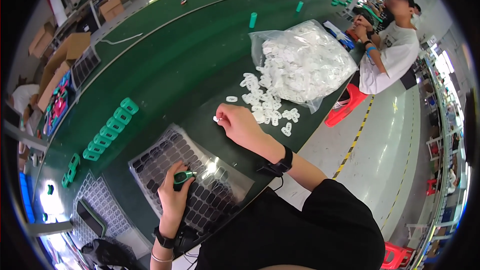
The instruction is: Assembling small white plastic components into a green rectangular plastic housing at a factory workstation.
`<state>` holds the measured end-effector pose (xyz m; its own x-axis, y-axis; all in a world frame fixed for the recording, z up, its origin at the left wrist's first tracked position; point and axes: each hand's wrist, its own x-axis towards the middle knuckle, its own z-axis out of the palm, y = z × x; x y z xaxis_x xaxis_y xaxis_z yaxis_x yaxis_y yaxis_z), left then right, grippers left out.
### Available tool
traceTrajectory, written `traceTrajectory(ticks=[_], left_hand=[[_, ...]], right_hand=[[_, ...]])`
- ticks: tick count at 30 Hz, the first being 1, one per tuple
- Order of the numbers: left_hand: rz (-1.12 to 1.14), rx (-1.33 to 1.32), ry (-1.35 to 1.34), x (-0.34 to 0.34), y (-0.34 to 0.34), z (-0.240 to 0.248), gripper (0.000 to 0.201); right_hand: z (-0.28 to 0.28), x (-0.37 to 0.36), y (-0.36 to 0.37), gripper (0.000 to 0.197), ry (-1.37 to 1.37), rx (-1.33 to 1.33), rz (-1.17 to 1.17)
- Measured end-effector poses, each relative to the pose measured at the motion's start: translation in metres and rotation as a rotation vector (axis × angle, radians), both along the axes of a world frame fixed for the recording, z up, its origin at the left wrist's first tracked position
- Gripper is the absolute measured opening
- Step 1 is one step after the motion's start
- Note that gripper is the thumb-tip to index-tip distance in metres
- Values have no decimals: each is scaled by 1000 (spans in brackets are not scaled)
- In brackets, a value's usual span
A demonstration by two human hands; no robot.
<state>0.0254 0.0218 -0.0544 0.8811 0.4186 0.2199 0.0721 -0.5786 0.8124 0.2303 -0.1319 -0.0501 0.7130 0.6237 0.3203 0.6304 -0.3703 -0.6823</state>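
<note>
My left hand (172, 196) is closed around a small green plastic case (192, 174) with a dark oval face. It is held over a clear-backed sheet of dark oval stickers (165, 157) on the green table. My right hand (246, 126) pinches a small white piece (215, 119) at its fingertips, just above the tabletop. Beyond that hand, flat white oval plastic pieces (265, 104) with small cutouts lie in a loose heap, and one single white oval (231, 99) lies apart from them.
A large clear bag (310, 60) of white pieces stands behind the heap. Green cases (114, 124) form a row at left. Another sticker sheet (107, 200) bears a phone-like dark device (91, 217). Two green cylinders (253, 20) stand farther back. A co-worker (395, 45) sits at right by a red stool (345, 105).
</note>
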Motion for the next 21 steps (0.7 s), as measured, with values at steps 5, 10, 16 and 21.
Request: traceTrajectory(ticks=[5,10,16,21], left_hand=[[-15,140,9,2,3,-8,43],[-51,35,-23,6,0,1,44],[-90,-63,-77,-6,-3,-2,42],[-95,-26,42,-12,-2,2,33]], right_hand=[[46,-42,19,12,404,207,265],[55,-64,28,10,345,126,454],[46,-74,33,9,351,25,461],[49,-85,37,9,152,19,498]])
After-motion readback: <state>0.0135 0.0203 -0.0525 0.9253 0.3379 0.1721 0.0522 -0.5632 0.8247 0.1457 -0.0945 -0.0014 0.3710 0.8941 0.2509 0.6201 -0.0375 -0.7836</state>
